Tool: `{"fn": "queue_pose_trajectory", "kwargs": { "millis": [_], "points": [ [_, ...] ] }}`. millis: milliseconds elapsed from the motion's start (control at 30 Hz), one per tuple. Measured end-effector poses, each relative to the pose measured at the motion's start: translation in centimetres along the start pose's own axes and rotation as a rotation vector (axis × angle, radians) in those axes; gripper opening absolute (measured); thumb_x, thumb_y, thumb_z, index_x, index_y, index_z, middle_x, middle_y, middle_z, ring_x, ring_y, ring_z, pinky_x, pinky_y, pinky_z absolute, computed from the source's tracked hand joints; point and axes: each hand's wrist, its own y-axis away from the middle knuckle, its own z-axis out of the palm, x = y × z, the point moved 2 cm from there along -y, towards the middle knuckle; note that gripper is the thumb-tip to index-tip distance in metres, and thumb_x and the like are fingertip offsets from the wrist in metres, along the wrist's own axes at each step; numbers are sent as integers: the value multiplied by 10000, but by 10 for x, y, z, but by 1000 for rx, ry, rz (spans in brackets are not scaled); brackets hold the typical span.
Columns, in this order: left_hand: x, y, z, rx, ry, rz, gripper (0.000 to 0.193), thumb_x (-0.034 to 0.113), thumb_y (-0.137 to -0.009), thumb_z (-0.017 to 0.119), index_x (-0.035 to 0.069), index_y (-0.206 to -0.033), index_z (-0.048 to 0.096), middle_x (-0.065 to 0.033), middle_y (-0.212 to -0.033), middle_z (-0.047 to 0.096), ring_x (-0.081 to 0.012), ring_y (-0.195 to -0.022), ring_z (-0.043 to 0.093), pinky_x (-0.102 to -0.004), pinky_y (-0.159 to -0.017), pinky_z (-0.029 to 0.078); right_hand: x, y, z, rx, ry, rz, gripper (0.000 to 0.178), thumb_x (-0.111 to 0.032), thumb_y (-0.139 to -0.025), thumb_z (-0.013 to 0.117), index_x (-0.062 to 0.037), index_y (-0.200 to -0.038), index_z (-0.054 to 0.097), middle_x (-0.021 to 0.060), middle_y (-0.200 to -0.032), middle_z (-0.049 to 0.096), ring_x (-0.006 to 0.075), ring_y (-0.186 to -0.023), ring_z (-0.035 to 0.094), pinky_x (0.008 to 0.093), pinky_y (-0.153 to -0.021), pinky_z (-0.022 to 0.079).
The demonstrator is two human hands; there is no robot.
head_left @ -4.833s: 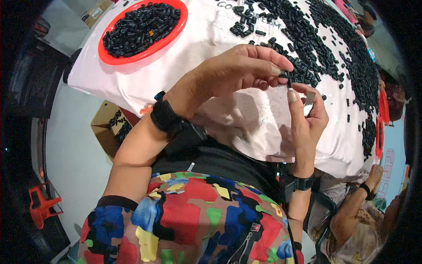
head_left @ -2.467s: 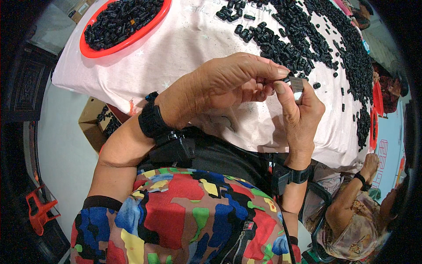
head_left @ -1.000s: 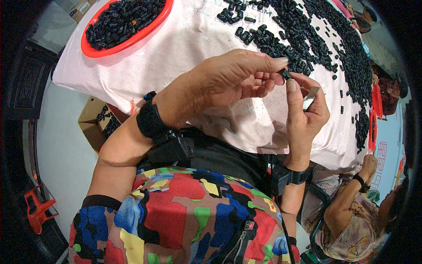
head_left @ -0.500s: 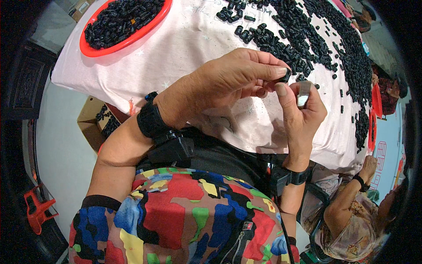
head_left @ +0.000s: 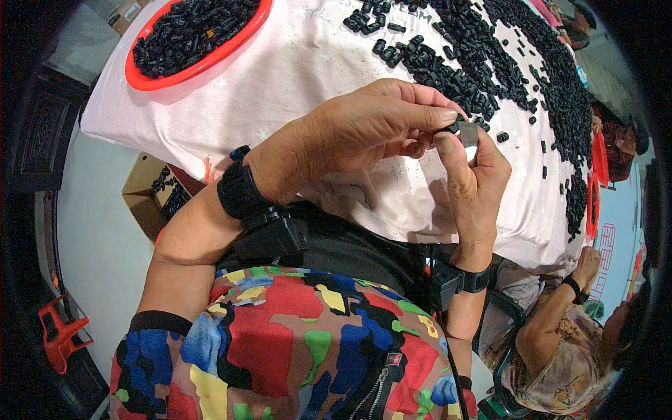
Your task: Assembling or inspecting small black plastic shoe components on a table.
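Holding a small black piece [head_left: 454, 127] right of centre above the pale cloth [head_left: 280, 87], pinched it between thumb and fingers of the left hand [head_left: 378, 122]. Clamped a thin metal strip [head_left: 468, 135] between thumb and forefinger of the right hand [head_left: 477, 178], close up against the piece. Could not tell contact from a narrow gap between strip and piece. Wore black straps [head_left: 241, 192] on both wrists. Saw a red basin [head_left: 155, 85] heaped with black pieces and one orange bit [head_left: 210, 33] at far left, and a broad scatter of loose black pieces [head_left: 483, 63] at far right. Saw also a cardboard box [head_left: 142, 199] below the cloth's left edge, a red stool [head_left: 61, 332] at near left, and a co-worker's bent arm [head_left: 549, 318] at near right.
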Motion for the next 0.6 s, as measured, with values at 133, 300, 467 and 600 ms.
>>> {"fn": "queue_pose_trajectory", "kwargs": {
  "millis": [133,300,467,600],
  "points": [
    [0,1,1,9,-6,2,298,277,-891,602,91,-1122,584,51,-954,611,-21,-825,546,-177,-697,421,-2,0,1,9,19,-35,291,-287,-804,722,-23,-913,668,6,-636,609,46,-560,483,211,-501,399],
    [-1,-1,1,5,15,7,296,266,-891,603,80,-1120,585,43,-946,615,-27,-803,551,-175,-686,422,0,0,0,26,48,-47,292,-292,-801,724,-25,-904,667,14,-630,611,48,-551,483,214,-493,399],
    [-2,-1,0,-9,20,7,294,260,-889,605,71,-1114,590,37,-941,619,-30,-800,552,-173,-675,421,-1,0,0,47,86,-51,298,-305,-798,725,-24,-879,664,15,-598,594,47,-536,476,217,-480,393],
    [-2,-1,0,-6,21,19,284,255,-885,610,72,-1101,601,37,-933,621,-28,-800,552,-173,-672,420,-1,0,1,37,60,-38,309,-313,-799,723,-21,-880,663,12,-573,579,46,-514,466,219,-464,385]
  ]
}}
